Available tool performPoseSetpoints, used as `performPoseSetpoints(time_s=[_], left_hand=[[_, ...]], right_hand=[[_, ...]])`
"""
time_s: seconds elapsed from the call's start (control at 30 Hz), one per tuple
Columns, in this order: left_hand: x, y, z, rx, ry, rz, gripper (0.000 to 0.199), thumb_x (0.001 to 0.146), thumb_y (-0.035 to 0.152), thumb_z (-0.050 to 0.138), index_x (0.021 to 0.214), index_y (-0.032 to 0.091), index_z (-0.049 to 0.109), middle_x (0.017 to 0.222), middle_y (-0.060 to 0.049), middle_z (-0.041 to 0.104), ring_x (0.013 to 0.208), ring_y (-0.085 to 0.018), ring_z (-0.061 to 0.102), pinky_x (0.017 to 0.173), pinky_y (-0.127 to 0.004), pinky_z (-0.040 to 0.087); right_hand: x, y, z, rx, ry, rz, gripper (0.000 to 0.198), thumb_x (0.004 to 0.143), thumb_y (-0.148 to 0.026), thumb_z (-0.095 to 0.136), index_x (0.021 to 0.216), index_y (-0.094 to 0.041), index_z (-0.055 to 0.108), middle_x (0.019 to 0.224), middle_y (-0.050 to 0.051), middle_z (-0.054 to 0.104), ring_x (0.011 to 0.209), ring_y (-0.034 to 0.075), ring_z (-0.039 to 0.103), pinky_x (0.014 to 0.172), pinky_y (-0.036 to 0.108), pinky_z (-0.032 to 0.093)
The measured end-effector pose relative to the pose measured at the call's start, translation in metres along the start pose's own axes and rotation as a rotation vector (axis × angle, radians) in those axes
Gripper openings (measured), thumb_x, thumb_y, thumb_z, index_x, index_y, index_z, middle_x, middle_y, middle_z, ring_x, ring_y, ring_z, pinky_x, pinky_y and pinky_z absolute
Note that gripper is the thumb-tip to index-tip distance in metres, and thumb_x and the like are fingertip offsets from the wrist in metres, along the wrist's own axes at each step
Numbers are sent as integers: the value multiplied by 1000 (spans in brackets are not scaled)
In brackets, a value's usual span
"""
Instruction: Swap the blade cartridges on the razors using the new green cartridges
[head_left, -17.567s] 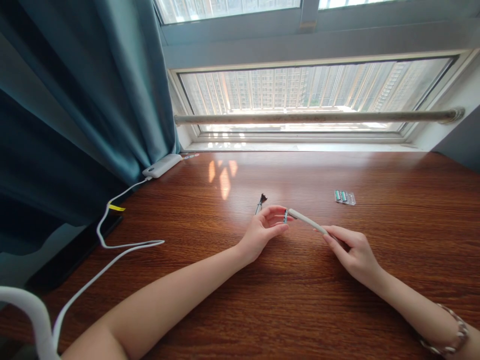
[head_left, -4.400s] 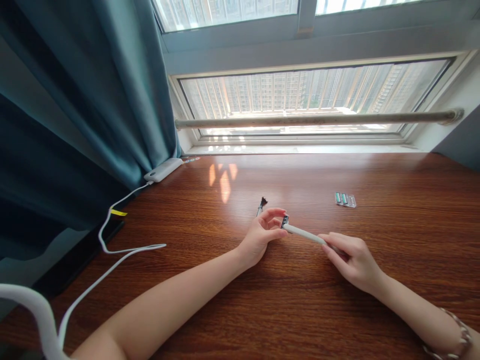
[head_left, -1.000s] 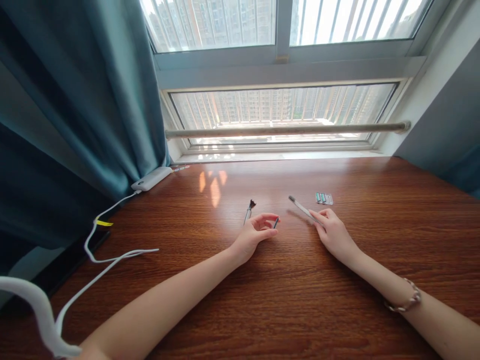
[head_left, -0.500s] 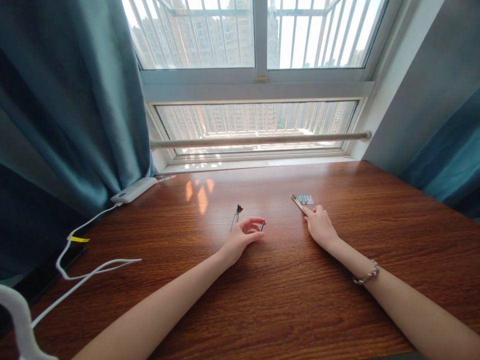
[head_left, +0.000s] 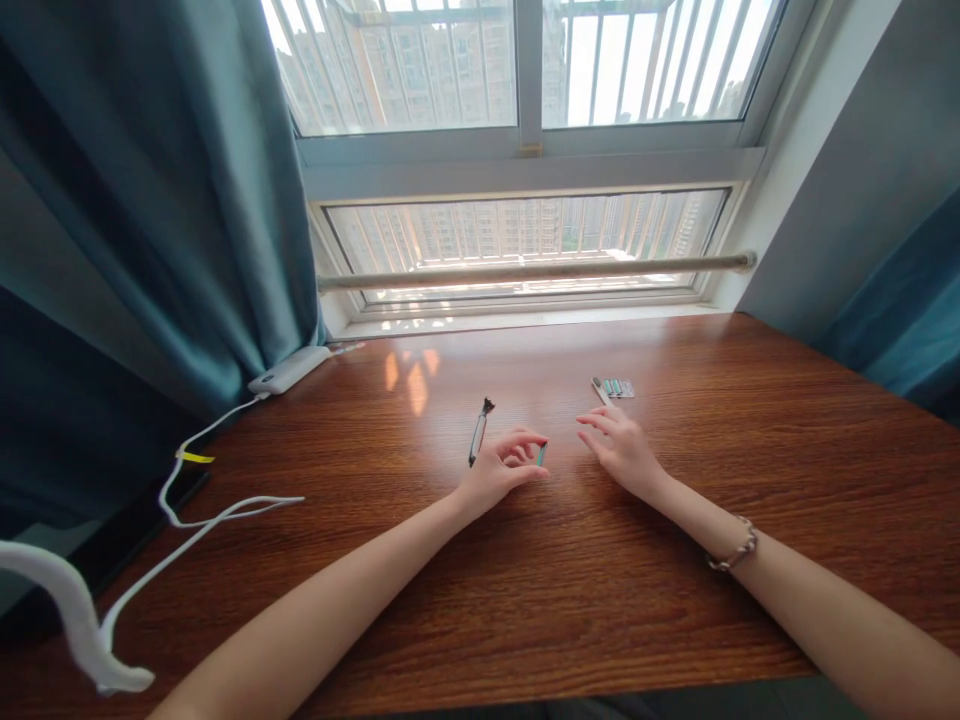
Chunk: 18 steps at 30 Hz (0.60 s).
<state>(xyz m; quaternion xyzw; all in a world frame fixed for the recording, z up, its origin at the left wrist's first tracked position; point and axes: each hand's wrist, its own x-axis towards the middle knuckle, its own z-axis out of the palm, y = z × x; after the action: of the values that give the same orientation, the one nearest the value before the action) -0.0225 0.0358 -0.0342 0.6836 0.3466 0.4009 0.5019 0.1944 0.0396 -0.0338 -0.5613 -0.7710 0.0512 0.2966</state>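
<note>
Between the thumb and fingertips of my left hand point(head_left: 496, 478) is a small, thin green piece with a dark edge point(head_left: 541, 455), too small to name surely. Just beyond that hand lies a slim silver-and-black stick with a dark, jagged head point(head_left: 478, 434). My right hand point(head_left: 628, 456) is held over the table, fingers spread and holding nothing. Past its fingers lies a pale handle with a dark end point(head_left: 600, 390), its near part hidden by the hand. Touching or close beside it is a small clear pack point(head_left: 619, 388) with several green-and-dark pieces.
The brown wooden table point(head_left: 420, 590) reaches to the window ledge. At the left lie a white power bank-like box point(head_left: 290, 370) and a white cable point(head_left: 174, 490) with a yellow tag. A curved white stand point(head_left: 79, 610) is at the lower left. Blue curtains point(head_left: 187, 180) hang beside the table.
My right hand has let go of the pale handle, moved slightly nearer and left, and opened its fingers. The piece in my left hand has turned, showing its green side. The view shifted slightly.
</note>
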Motion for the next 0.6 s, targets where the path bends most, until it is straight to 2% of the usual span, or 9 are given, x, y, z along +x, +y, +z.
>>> performPoseSetpoints(time_s=[0.03,0.1,0.17,0.23,0.33,0.43,0.6], left_hand=[[-2,2,1,42,-25,39,40,60,32,71,96,18,62,88,-4,51,72,-11,47,63,-23,41],[-5,3,3,134,-60,103,41,61,34,70,99,19,61,90,-6,53,75,-13,47,66,-25,42],[-7,3,4,207,-46,152,46,60,34,71,102,19,57,89,-5,56,74,-13,49,69,-27,42],[-9,0,5,254,2,195,53,57,34,73,103,19,51,87,-5,59,72,-13,50,71,-28,41],[-10,-4,5,318,55,239,59,52,36,75,100,19,45,86,-3,60,69,-12,51,69,-27,41],[-11,-4,5,419,81,247,57,52,41,74,96,18,46,80,-2,57,69,-13,51,68,-27,40],[-12,1,6,481,78,272,53,53,45,72,91,18,48,73,0,52,68,-13,50,66,-25,39]], right_hand=[[-3,-9,1,83,-26,-38,23,82,-30,48,99,-21,59,94,4,58,86,13,53,79,25,43],[-11,-25,2,430,-90,-65,25,81,-33,50,100,-19,59,93,4,60,81,13,56,75,26,45],[-18,-36,4,675,-167,-41,29,79,-33,53,103,-18,57,95,5,61,80,14,57,73,27,47],[-22,-41,5,830,-259,-11,35,76,-34,56,107,-19,56,100,6,60,80,14,58,71,28,48],[-24,-42,5,916,-317,-5,40,72,-32,61,110,-19,55,104,7,58,86,16,57,76,29,48],[-25,-40,5,907,-297,-8,43,70,-31,64,110,-20,55,105,6,58,91,17,56,81,32,47],[-26,-39,6,918,-279,10,36,70,-30,64,105,-20,58,102,7,59,89,18,57,79,33,48]])
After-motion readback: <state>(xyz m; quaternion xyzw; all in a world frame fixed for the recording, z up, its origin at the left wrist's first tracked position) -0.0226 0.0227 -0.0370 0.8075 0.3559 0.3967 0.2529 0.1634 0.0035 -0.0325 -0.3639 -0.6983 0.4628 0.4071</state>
